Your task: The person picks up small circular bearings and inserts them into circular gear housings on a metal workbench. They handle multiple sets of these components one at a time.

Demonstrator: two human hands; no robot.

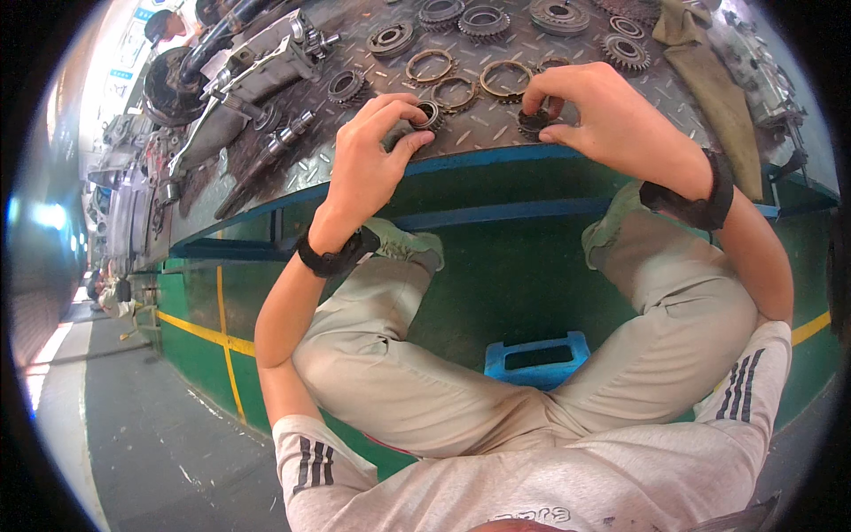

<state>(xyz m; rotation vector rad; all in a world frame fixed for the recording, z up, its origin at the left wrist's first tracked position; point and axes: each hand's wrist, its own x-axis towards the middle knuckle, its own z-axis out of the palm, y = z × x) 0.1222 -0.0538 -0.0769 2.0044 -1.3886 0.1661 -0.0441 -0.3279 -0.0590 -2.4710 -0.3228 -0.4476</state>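
Twice pinches by the rim with fingers (405,109), probably for control near table (481,135) edge: grey gear (429,117) in left hand (374,137), dark gear (533,121) in right hand (596,108).

Dark lettering (557,513) runs across the front of the light T-shirt (612,461). Beyond the far left corner of the metal worktop (479,135), blue labels (121,74) are too small to read.

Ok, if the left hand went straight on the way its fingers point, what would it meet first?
Beyond the small gear in its grasp, the left hand would probably meet the nearest brass-coloured ring first, though depth is hard to judge here.
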